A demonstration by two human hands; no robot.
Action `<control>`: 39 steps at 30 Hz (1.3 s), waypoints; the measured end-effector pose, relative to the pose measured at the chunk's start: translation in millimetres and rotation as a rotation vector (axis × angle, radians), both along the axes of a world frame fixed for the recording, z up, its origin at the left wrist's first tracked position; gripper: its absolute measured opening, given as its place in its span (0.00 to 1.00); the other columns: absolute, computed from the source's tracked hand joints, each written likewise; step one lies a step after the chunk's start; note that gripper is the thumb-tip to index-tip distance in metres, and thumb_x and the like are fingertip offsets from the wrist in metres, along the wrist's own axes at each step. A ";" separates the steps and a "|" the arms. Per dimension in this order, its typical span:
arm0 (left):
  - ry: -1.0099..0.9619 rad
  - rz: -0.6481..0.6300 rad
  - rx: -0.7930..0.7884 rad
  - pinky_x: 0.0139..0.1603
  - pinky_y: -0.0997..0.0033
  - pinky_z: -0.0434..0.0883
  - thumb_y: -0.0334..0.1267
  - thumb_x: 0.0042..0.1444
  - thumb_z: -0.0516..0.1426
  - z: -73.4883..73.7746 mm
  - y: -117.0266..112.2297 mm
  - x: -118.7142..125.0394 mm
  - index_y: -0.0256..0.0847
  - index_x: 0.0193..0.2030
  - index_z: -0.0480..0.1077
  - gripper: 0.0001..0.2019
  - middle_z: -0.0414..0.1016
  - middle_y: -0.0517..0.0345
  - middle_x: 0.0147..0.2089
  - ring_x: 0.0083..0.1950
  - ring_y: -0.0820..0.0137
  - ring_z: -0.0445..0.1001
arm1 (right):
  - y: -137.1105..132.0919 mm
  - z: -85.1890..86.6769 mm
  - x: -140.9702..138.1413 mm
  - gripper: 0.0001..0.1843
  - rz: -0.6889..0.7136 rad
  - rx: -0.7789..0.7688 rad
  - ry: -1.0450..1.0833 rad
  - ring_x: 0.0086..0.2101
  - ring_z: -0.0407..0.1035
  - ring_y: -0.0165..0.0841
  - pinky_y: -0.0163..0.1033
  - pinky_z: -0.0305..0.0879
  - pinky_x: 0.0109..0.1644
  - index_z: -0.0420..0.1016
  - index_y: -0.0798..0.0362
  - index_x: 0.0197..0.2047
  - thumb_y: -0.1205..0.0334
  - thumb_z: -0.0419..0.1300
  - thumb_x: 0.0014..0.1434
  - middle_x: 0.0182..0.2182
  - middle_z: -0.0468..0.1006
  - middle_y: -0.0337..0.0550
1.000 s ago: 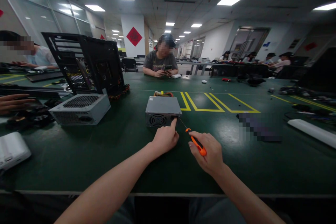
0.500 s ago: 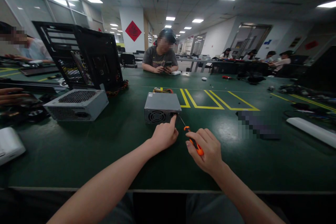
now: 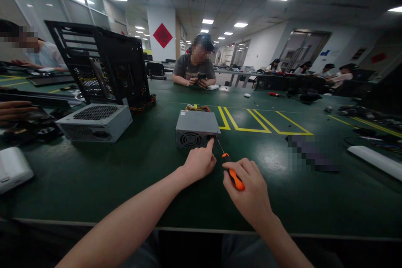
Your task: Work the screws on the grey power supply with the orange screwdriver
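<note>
A grey computer power supply (image 3: 198, 122) sits on the green tabletop in front of me, its round fan grille and socket facing me. My left hand (image 3: 200, 162) reaches to its front. The index finger is stretched out and touches the face near the socket, while the other fingers curl below; I see nothing held in them. In my right hand (image 3: 248, 186) is a screwdriver (image 3: 235, 178) with an orange and black handle, gripped between thumb and fingers. Its thin shaft slants up to the lower right corner of the power supply's face; the tip's exact contact is too small to tell.
At left stand another power supply (image 3: 97, 123) and an open black computer case (image 3: 122, 67). A white device (image 3: 14, 169) lies at the left edge, a long white object (image 3: 377, 161) at the right. Another person (image 3: 194, 67) sits across the table; someone's hand (image 3: 15, 113) shows far left.
The view has shifted slightly, moving the scene a little to the right. My right hand has turned a little about the screwdriver's handle; my left index finger stays on the power supply.
</note>
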State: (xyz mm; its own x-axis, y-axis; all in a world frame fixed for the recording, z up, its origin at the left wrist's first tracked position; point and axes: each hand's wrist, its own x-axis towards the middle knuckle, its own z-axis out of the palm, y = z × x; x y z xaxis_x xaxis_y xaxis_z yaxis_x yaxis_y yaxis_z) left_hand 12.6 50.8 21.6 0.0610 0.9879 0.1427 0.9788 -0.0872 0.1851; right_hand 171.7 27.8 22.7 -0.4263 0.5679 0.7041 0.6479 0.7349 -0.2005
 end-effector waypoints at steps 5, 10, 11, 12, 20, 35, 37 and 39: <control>-0.007 -0.004 -0.002 0.38 0.66 0.69 0.37 0.57 0.45 -0.5 0.4 0.1 0.33 0.65 0.41 0.29 0.76 0.49 0.36 0.37 0.61 0.76 | -4.0 -10.7 -5.9 0.13 -0.036 -0.108 0.188 0.32 0.66 0.32 0.38 0.62 0.35 0.66 0.53 0.46 0.60 0.50 0.59 0.33 0.72 0.44; -0.004 -0.014 0.033 0.36 0.65 0.69 0.37 0.57 0.45 0.5 -0.5 -0.8 0.34 0.64 0.43 0.29 0.76 0.50 0.34 0.35 0.61 0.76 | -4.6 -17.4 -6.5 0.09 -0.068 -0.118 0.246 0.28 0.66 0.30 0.36 0.63 0.33 0.65 0.53 0.41 0.61 0.53 0.57 0.30 0.72 0.41; -0.004 -0.015 0.033 0.36 0.65 0.69 0.37 0.57 0.45 0.9 -0.8 -1.0 0.33 0.64 0.43 0.29 0.76 0.49 0.35 0.35 0.61 0.76 | -4.8 -17.2 -6.6 0.07 -0.057 -0.076 0.219 0.29 0.65 0.31 0.37 0.63 0.34 0.66 0.53 0.39 0.62 0.53 0.56 0.30 0.71 0.41; -0.003 -0.014 0.029 0.36 0.65 0.69 0.37 0.57 0.45 1.2 -1.1 -1.1 0.33 0.64 0.43 0.28 0.76 0.49 0.35 0.35 0.61 0.76 | -5.0 -16.7 -6.7 0.06 -0.049 -0.037 0.189 0.30 0.64 0.32 0.38 0.62 0.35 0.67 0.53 0.38 0.64 0.53 0.56 0.29 0.71 0.42; 0.006 0.001 0.010 0.39 0.64 0.69 0.37 0.57 0.45 0.9 -0.7 -0.9 0.33 0.65 0.42 0.29 0.76 0.48 0.37 0.38 0.61 0.76 | -7.1 -15.2 -5.8 0.11 -0.045 -0.130 0.197 0.32 0.65 0.33 0.40 0.62 0.36 0.66 0.53 0.44 0.59 0.51 0.59 0.33 0.70 0.44; -0.037 0.008 -0.005 0.39 0.66 0.69 0.37 0.58 0.45 3.4 -1.0 0.2 0.34 0.65 0.42 0.29 0.76 0.49 0.37 0.38 0.62 0.76 | -7.0 -16.6 -4.0 0.12 -0.056 -0.165 0.192 0.32 0.68 0.33 0.39 0.65 0.35 0.65 0.52 0.44 0.56 0.51 0.59 0.33 0.72 0.43; -0.027 0.004 0.007 0.39 0.65 0.69 0.37 0.58 0.45 3.1 -1.0 0.1 0.34 0.65 0.42 0.29 0.76 0.48 0.38 0.38 0.61 0.76 | -7.3 -18.2 -3.4 0.15 -0.083 -0.243 0.248 0.27 0.68 0.31 0.37 0.64 0.30 0.63 0.53 0.46 0.53 0.50 0.59 0.30 0.73 0.41; -0.022 0.004 0.005 0.39 0.65 0.69 0.37 0.58 0.45 3.9 -1.6 0.0 0.33 0.65 0.42 0.29 0.76 0.48 0.38 0.39 0.61 0.76 | -7.3 -19.6 -3.5 0.14 -0.089 -0.269 0.267 0.25 0.68 0.30 0.35 0.63 0.28 0.63 0.52 0.45 0.54 0.50 0.59 0.29 0.73 0.39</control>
State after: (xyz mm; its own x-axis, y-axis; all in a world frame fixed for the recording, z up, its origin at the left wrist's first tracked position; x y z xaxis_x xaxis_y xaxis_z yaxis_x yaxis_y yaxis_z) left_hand 12.6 49.2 25.5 0.0540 0.9873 0.1493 0.9748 -0.0845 0.2065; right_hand 168.2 20.5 3.1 -0.1894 0.7735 0.6048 0.6058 0.5768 -0.5480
